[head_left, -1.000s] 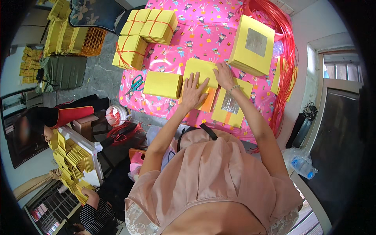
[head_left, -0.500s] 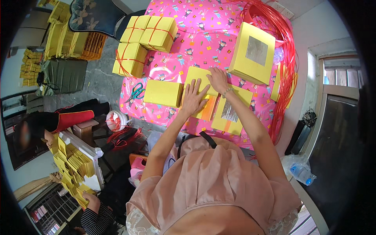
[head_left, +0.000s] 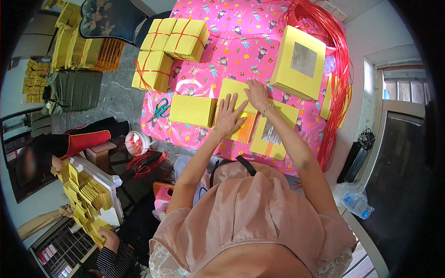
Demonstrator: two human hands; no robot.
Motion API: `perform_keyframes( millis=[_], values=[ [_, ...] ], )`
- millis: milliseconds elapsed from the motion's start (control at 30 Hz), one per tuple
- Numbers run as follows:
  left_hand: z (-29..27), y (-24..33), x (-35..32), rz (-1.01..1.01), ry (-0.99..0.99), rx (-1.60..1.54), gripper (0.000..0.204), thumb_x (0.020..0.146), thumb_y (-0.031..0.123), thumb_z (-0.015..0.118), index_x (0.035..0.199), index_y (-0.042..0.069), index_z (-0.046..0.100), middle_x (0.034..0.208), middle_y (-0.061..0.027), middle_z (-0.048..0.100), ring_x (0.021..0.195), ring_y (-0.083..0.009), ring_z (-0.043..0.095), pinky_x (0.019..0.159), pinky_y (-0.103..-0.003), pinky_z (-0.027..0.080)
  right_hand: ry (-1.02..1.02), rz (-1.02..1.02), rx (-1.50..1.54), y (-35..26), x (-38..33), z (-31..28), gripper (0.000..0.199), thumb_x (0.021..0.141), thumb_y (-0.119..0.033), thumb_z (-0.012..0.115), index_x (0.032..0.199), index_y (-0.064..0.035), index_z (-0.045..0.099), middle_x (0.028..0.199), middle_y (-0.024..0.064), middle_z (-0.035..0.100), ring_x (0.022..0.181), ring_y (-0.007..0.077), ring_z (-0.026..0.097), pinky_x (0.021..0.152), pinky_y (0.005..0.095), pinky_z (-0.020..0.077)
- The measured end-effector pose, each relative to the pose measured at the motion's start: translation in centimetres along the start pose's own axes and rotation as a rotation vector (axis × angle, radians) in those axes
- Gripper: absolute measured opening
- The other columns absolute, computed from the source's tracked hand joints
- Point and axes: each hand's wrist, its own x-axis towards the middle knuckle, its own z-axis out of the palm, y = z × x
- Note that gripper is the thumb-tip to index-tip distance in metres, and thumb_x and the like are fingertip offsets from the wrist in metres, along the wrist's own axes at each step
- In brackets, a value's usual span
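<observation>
My left hand (head_left: pixel 228 116) lies flat, fingers spread, on a yellow paper stack (head_left: pixel 233 85) with an orange band near its front. At the same stack's far right corner rests my right hand (head_left: pixel 257 96), its fingers stretched out over the edge; a bracelet circles that wrist. Beside my left hand sits a plain yellow block of paper (head_left: pixel 190 111). Under my right forearm is a yellow sheet or thin stack (head_left: pixel 286 116) with a silver patch, partly covered by the arm. A taller yellow stack (head_left: pixel 283 60) with a silver square stands beyond my right hand.
Green-handled scissors (head_left: pixel 162 109) lie on the pink tablecloth (head_left: pixel 232 51). Yellow bundles (head_left: pixel 187 39) tied with red string stand far left. Red strands (head_left: pixel 340 60) hang over the right edge. At lower left, people handle yellow pieces (head_left: pixel 90 190) at a white table.
Both hands keep nearly the same place on the yellow stack. The whole view has shifted very slightly.
</observation>
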Motion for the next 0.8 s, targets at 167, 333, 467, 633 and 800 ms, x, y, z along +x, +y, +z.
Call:
perform_keyframes(
  millis=[167,333,467,633,800],
  values=[
    [0.3,0.2,0.1,-0.007,-0.006,-0.012,0.067,0.091,0.049,0.054,0.150,0.026,0.033,0.156,-0.0220,0.018,0.143,-0.0463,0.015,0.113,-0.061,0.016,-0.010,0.007,-0.009,0.4,-0.1,0.2,0.031,0.084,-0.019,0.065,0.112,-0.0070,0.060,0.110,0.0133,0.059,0.106,0.0322,0.055,0.094,0.0481,0.0388],
    [0.6,-0.1,-0.2,-0.033,-0.019,0.000,0.069,0.089,0.053,0.053,0.149,0.025,0.034,0.157,-0.0219,0.015,0.144,-0.0460,0.011,0.113,-0.060,0.014,0.346,-0.150,-0.009,-2.3,-2.6,-0.9,0.025,0.084,-0.018,0.064,0.105,-0.0065,0.057,0.104,0.0110,0.057,0.097,0.0315,0.056,0.085,0.0450,0.0447],
    [1.0,-0.5,-0.3,-0.040,-0.047,0.007,0.069,0.087,0.055,0.055,0.146,0.021,0.041,0.158,-0.0215,0.013,0.145,-0.0458,0.009,0.114,-0.059,0.012,0.053,-0.155,0.062,-2.4,-7.0,-0.9,0.011,0.088,-0.012,0.057,0.096,-0.0045,0.054,0.092,0.0136,0.053,0.087,0.0327,0.056,0.077,0.0436,0.0470],
    [1.1,0.0,0.0,-0.032,-0.030,0.034,0.073,0.086,0.057,0.054,0.149,0.026,0.036,0.158,-0.0216,0.015,0.144,-0.0456,0.011,0.114,-0.058,0.014,0.076,-0.126,0.131,-1.0,-8.1,0.9,0.010,0.089,-0.012,0.057,0.096,-0.0043,0.054,0.089,0.0135,0.053,0.087,0.0325,0.056,0.077,0.0423,0.0475],
    [1.2,-0.3,-0.1,-0.041,-0.005,0.048,0.074,0.086,0.059,0.054,0.149,0.026,0.035,0.157,-0.0219,0.016,0.144,-0.0456,0.011,0.114,-0.057,0.015,0.097,-0.184,0.135,-0.7,-8.2,1.9,0.013,0.089,-0.013,0.059,0.096,-0.0036,0.054,0.089,0.0129,0.053,0.089,0.0317,0.055,0.077,0.0412,0.0482]
  ],
)
